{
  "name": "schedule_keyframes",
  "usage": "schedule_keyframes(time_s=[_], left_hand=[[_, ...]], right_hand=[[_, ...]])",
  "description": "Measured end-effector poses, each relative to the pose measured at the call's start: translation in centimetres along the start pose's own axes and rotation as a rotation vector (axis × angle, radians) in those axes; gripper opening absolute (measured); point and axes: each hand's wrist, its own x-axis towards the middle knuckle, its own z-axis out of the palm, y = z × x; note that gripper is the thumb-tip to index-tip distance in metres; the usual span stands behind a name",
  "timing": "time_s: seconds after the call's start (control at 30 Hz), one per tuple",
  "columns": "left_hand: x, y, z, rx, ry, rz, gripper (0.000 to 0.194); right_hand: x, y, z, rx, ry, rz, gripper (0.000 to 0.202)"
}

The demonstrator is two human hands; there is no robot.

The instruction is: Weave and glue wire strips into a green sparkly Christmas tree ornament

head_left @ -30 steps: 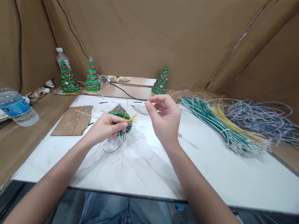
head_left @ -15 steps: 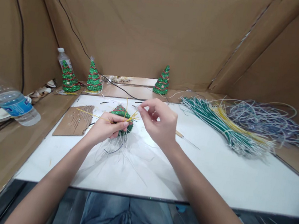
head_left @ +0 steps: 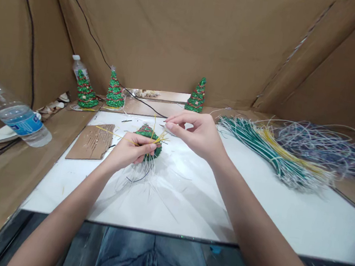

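My left hand (head_left: 131,148) pinches a bunch of yellow strands (head_left: 163,138) that fan out past its fingertips. Behind and below those fingers lies a small green tree (head_left: 146,131) with red trim, and thin white strands (head_left: 146,168) spread from it over the white board. To the right and slightly higher, my right hand (head_left: 194,131) is raised with thumb and forefinger close together. Something small and pale seems to be at its fingertips, too small to make out.
Three green trees stand at the back, one of them right of centre (head_left: 196,96). Cardboard (head_left: 90,141) lies left on the white board (head_left: 194,205). Bundled green strands (head_left: 257,145) and tangled wires (head_left: 320,145) lie right. A water bottle (head_left: 23,121) leans at the far left.
My right hand has shifted slightly right and its fingers are stretched straighter. My left hand still grips the yellow strands. The whole view has moved a little.
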Motion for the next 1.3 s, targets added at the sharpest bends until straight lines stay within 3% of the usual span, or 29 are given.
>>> schedule_keyframes(time_s=[0.17,0.5,0.6,0.77,0.87,1.1,1.3], left_hand=[[-0.1,0.1,0.0,-0.004,0.003,0.002,0.026],[0.0,0.1,0.1,-0.032,0.012,-0.006,0.027],[0.0,0.1,0.1,-0.044,0.02,-0.009,0.028],[0.0,0.1,0.1,-0.045,0.014,-0.01,0.027],[0.1,-0.1,0.0,-0.041,0.007,-0.012,0.026],[0.1,-0.5,-0.2,-0.021,-0.012,0.006,0.028],[0.1,-0.6,-0.1,-0.029,-0.021,0.0,0.028]], right_hand=[[0.4,0.4,0.3,0.07,-0.098,0.004,0.015],[0.6,0.9,0.9,0.216,-0.264,0.175,0.01],[0.7,0.7,1.0,0.171,-0.239,0.157,0.014],[0.6,-1.4,0.8,0.118,-0.064,0.144,0.024],[0.8,-2.5,0.8,0.103,-0.022,0.111,0.024],[1.1,-1.0,1.0,-0.136,-0.152,0.095,0.006],[0.9,-0.7,0.8,-0.182,-0.205,0.101,0.01]])
